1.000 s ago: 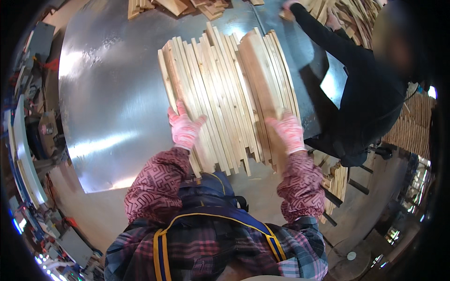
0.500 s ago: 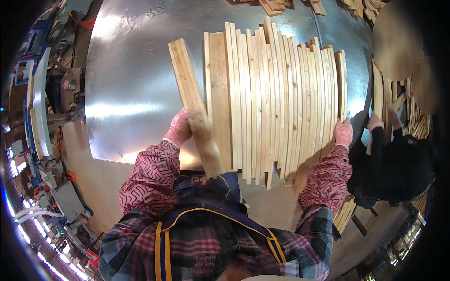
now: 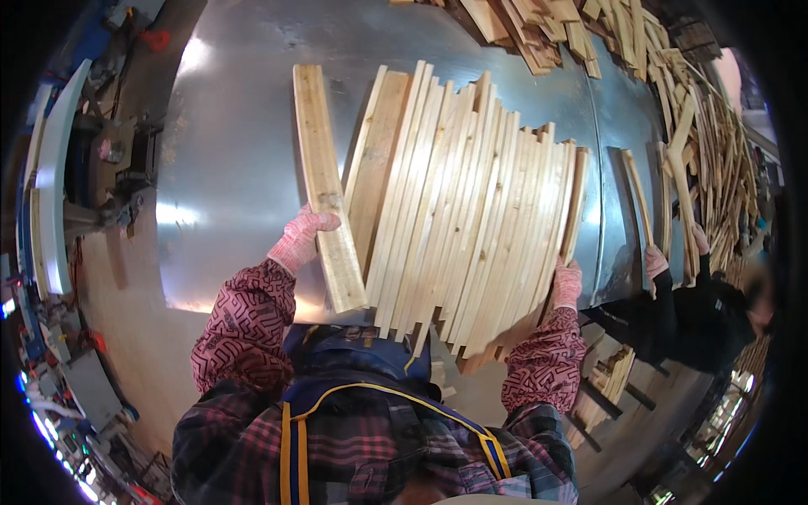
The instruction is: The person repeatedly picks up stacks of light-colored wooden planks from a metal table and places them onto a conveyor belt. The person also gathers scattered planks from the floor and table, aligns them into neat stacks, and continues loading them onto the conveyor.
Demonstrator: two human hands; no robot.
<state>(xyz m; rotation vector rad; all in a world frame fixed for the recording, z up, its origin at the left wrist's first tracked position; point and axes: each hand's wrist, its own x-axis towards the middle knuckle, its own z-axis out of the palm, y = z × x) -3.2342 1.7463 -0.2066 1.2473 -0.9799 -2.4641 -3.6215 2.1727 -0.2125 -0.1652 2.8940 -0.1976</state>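
My left hand (image 3: 303,238), in a pink knit glove, is closed round the edge of a loose wooden board (image 3: 318,143). That board lies left of a row of wooden strips (image 3: 459,210) packed side by side. A wider board (image 3: 376,156) lies flat at the row's left side, partly next to the loose board. At the row's right end, my right hand (image 3: 568,284), gloved alike, grips the near end of the outermost strip (image 3: 577,202). The strips' ends are uneven, and several overhang the table's near edge.
All this rests on a shiny metal table (image 3: 236,151) with a seam at right. Wood offcuts (image 3: 539,34) are heaped along its far side, with a large pile (image 3: 715,160) at far right. A co-worker in black (image 3: 703,324) stands close on my right, gloved hands on strips.
The loose board in my left hand has turned straighter and moved slightly left. The row now leans more, its near ends further left. My right hand keeps its grip at the row's right end.
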